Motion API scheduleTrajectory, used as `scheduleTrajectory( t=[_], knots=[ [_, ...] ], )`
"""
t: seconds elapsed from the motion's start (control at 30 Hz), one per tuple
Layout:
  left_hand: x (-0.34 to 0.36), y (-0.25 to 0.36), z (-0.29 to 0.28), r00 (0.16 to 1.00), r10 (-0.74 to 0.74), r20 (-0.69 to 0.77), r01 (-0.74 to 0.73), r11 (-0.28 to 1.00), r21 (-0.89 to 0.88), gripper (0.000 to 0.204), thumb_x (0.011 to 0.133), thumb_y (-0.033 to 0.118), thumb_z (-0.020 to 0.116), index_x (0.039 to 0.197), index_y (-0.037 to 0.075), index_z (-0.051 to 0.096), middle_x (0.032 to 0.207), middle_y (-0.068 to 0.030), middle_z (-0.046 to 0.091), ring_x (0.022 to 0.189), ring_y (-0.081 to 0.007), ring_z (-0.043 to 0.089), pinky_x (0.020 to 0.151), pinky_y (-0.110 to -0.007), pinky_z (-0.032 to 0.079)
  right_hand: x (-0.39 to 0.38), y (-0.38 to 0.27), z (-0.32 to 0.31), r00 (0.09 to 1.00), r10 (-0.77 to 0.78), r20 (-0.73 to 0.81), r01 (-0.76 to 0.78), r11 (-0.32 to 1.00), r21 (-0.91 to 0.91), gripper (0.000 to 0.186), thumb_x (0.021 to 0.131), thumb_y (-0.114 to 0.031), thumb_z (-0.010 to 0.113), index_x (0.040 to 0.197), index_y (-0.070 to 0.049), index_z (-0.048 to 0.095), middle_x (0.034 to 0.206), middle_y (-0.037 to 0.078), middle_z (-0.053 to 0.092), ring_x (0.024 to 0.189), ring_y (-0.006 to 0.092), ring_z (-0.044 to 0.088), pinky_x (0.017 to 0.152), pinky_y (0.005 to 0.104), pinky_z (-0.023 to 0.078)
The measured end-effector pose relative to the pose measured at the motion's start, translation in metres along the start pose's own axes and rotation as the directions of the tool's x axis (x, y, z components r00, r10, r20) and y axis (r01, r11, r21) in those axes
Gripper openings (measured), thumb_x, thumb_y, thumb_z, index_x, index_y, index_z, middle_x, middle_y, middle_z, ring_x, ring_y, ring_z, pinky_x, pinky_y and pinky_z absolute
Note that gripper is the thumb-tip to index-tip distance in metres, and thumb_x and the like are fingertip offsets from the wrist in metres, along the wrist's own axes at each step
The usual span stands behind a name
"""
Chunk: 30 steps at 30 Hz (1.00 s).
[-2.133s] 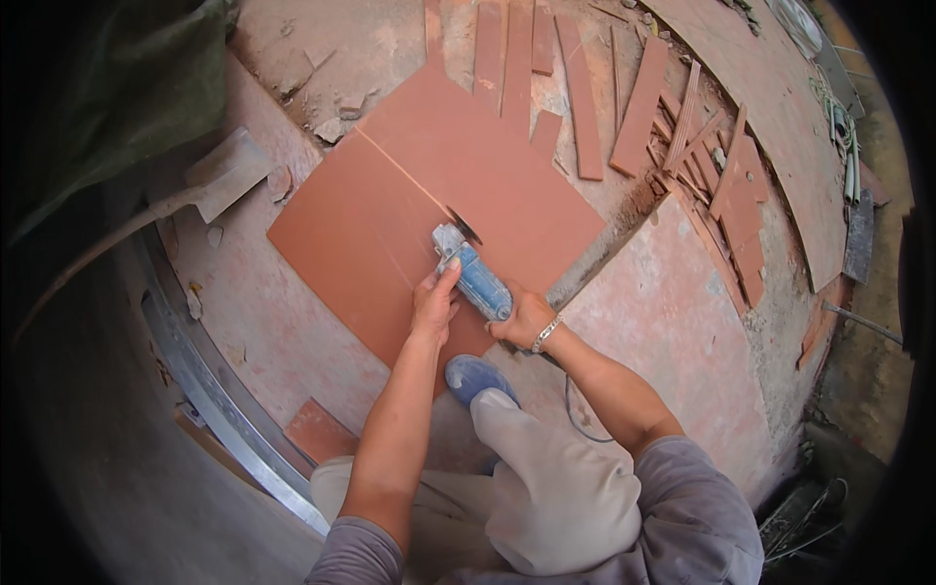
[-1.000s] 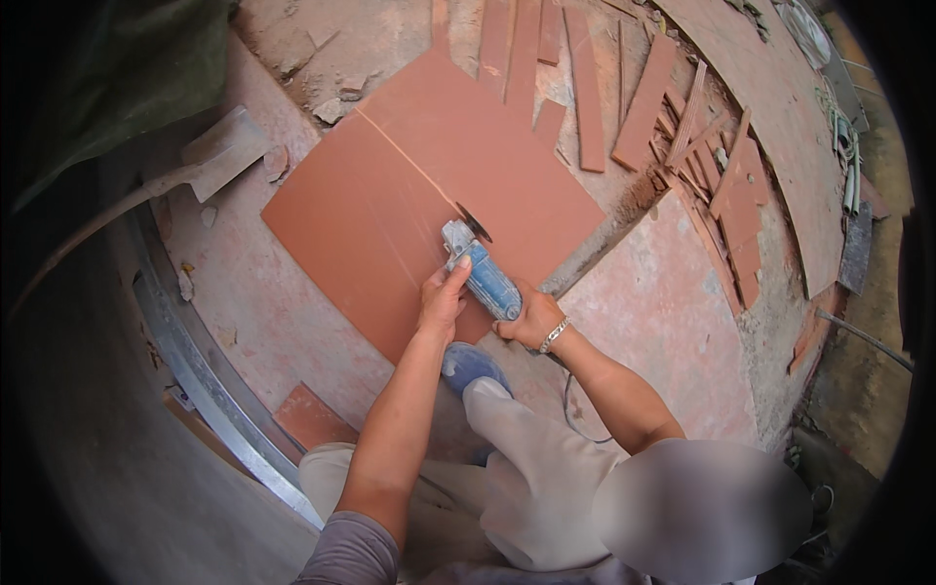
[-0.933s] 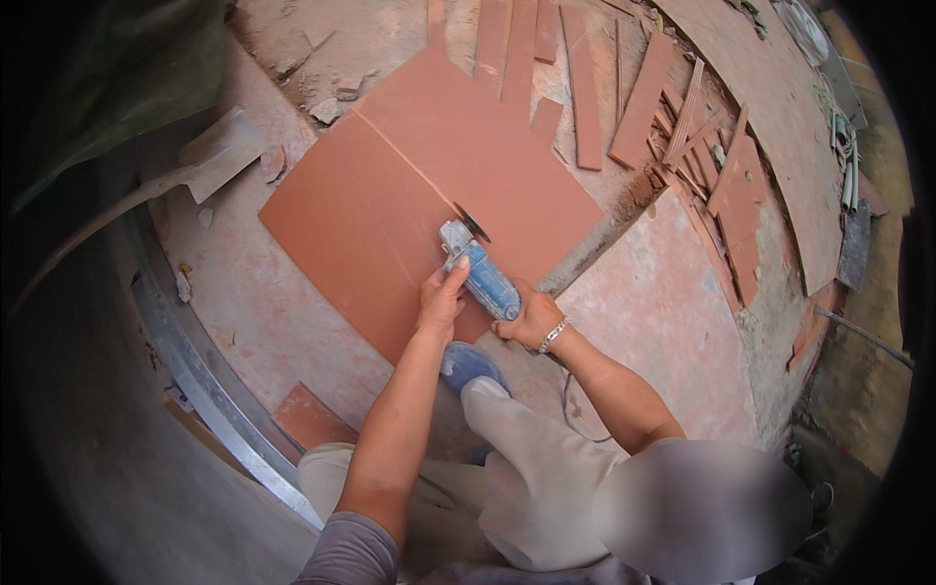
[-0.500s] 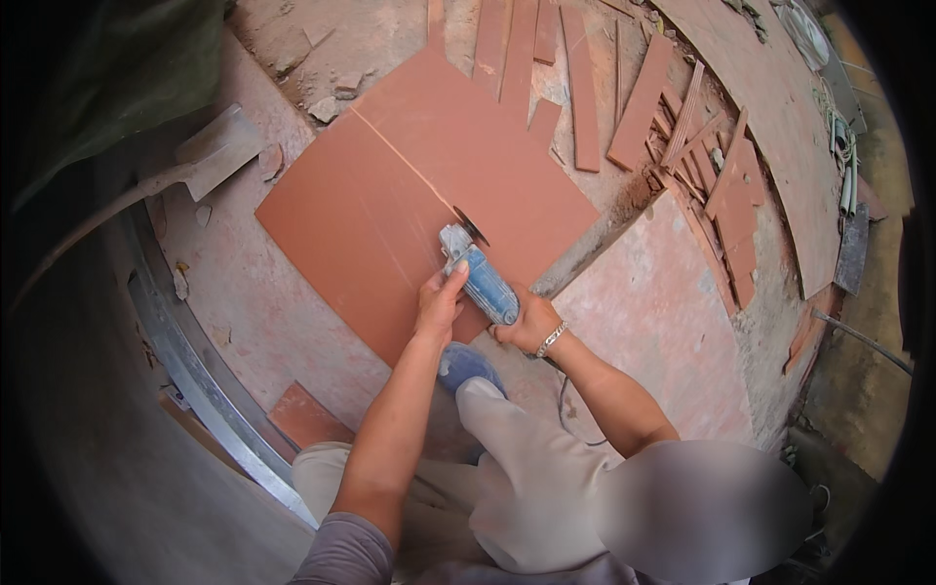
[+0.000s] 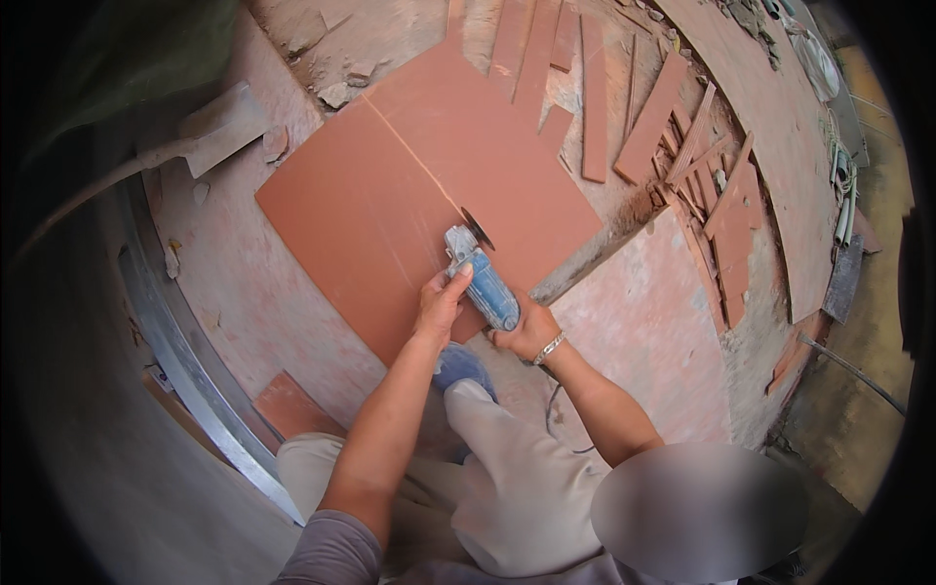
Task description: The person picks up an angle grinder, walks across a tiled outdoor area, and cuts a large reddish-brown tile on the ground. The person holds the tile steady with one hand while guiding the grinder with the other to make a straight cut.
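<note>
A blue angle grinder (image 5: 490,297) with a grey head is held in both hands over a large reddish-brown tile (image 5: 322,224). My left hand (image 5: 441,304) is closed around it near the head, thumb along the body. Around the rear end wraps my right hand (image 5: 529,330), with a metal bracelet on the wrist. The grinder's dark disc (image 5: 477,228) stands on edge at the near end of a pale cut line (image 5: 409,156), which runs from the tile's far edge. Whether the disc is spinning I cannot tell. My blue shoe (image 5: 462,369) is at the tile's near corner.
Narrow tile strips (image 5: 593,97) and a heap of broken pieces (image 5: 726,224) lie at the far right. A shovel (image 5: 219,127) rests at the left, above a curved-looking metal bar (image 5: 214,419). The grinder's cable (image 5: 551,409) trails by my right forearm.
The view has shifted slightly. The disc sits a little nearer along the line, and the pale cut reaches slightly farther toward me. Both hands keep their hold on the grinder.
</note>
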<state>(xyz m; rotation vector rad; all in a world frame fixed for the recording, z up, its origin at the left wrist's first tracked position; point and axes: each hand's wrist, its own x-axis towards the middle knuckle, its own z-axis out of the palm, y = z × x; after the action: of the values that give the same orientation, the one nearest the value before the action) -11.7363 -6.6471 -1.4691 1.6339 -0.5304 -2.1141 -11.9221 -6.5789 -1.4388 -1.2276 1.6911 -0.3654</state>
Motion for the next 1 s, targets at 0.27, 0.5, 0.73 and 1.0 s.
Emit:
scheduleTrajectory(
  t=[0.27,0.5,0.73,1.0],
  knots=[
    [-0.004,-0.001,0.000,0.999,0.014,0.037,-0.014,1.000,0.002,0.082,0.091,0.061,0.071,0.151,0.009,0.050,0.148,-0.0111,0.055,0.138,-0.0297,0.049,0.117,-0.056,0.026,-0.004,-0.008,-0.005,0.996,0.075,0.048,-0.072,0.996,-0.059,0.088,0.067,-0.032,0.083,0.143,-0.001,0.050,0.111,0.031,0.071,0.105,0.0439,0.071,0.091,0.0467,0.057],
    [-0.009,0.000,0.004,0.999,0.003,0.044,-0.003,1.000,0.001,0.086,0.090,0.060,0.072,0.154,0.008,0.046,0.152,-0.0145,0.052,0.142,-0.0322,0.046,0.119,-0.057,0.025,-0.008,-0.007,-0.006,0.995,0.078,0.054,-0.074,0.995,-0.066,0.091,0.067,-0.032,0.083,0.144,-0.001,0.048,0.111,0.030,0.071,0.106,0.0432,0.071,0.092,0.0457,0.057],
    [-0.013,-0.003,0.008,0.999,0.029,0.020,-0.028,0.997,-0.070,0.074,0.088,0.055,0.078,0.140,0.005,0.060,0.136,-0.0118,0.063,0.134,-0.0237,0.052,0.114,-0.050,0.035,-0.013,-0.006,-0.008,0.995,0.081,0.051,-0.078,0.995,-0.062,0.091,0.067,-0.032,0.084,0.145,-0.001,0.048,0.112,0.030,0.071,0.108,0.0439,0.070,0.093,0.0459,0.056],
    [-0.019,-0.001,0.013,1.000,-0.005,0.010,0.006,0.995,-0.095,0.065,0.092,0.048,0.077,0.136,0.003,0.062,0.127,-0.0080,0.067,0.123,-0.0180,0.060,0.107,-0.038,0.043,-0.018,-0.004,-0.009,0.995,0.087,0.045,-0.085,0.994,-0.064,0.091,0.068,-0.032,0.084,0.145,-0.001,0.048,0.112,0.030,0.071,0.108,0.0437,0.070,0.093,0.0464,0.057]
  ],
)
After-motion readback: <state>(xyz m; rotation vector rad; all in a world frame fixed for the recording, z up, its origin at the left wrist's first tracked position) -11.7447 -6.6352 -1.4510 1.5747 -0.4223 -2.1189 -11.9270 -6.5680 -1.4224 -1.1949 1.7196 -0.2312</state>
